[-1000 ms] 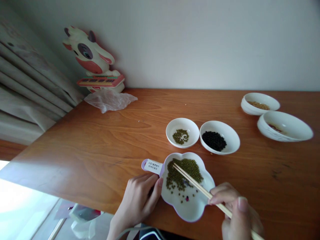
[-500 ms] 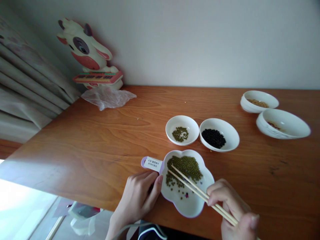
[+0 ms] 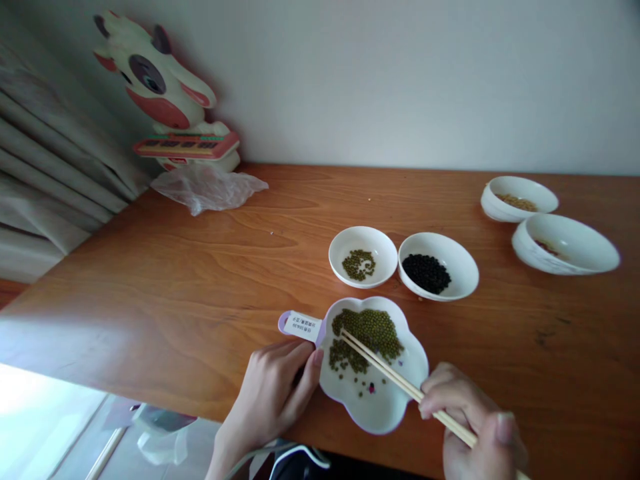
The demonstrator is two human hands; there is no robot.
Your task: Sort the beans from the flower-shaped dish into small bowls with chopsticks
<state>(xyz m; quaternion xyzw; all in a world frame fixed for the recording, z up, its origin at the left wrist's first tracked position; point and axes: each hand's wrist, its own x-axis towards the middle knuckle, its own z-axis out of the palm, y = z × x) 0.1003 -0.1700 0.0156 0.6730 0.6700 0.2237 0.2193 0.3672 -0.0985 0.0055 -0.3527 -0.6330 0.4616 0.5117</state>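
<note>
Your right hand (image 3: 467, 417) pinches a pair of wooden chopsticks (image 3: 390, 371), their tips close together and pointing away from it toward your left side, over the left part of the heap of green mung beans (image 3: 373, 330). That heap lies in the flower-shaped white dish (image 3: 385, 413), purple-rimmed, which sits on the wooden table (image 3: 200, 280) between your two hands. Your left hand (image 3: 277, 387) rests back up at the dish's left edge with fingers curled under and thumb against the rim; you cannot be told to be gripping anything there, since the fingertips are hidden. Just beyond those knuckles the purple handle (image 3: 284, 322) sticks out, bearing a white label (image 3: 303, 327). Nearer to you than the heap, a few loose beans and one dark red piece (image 3: 371, 388) are scattered inside the dish. Straight ahead, past the dish, stands a white bowl with some mung beans (image 3: 383, 252); just to its right, ahead of your right hand, is a white bowl of black beans (image 3: 464, 267). Two more white bowls (image 3: 580, 247) stand farther out to the right of your right hand. Far ahead of your left hand are a cow-shaped toy keyboard (image 3: 173, 87) and a clear plastic bag (image 3: 210, 190).
</note>
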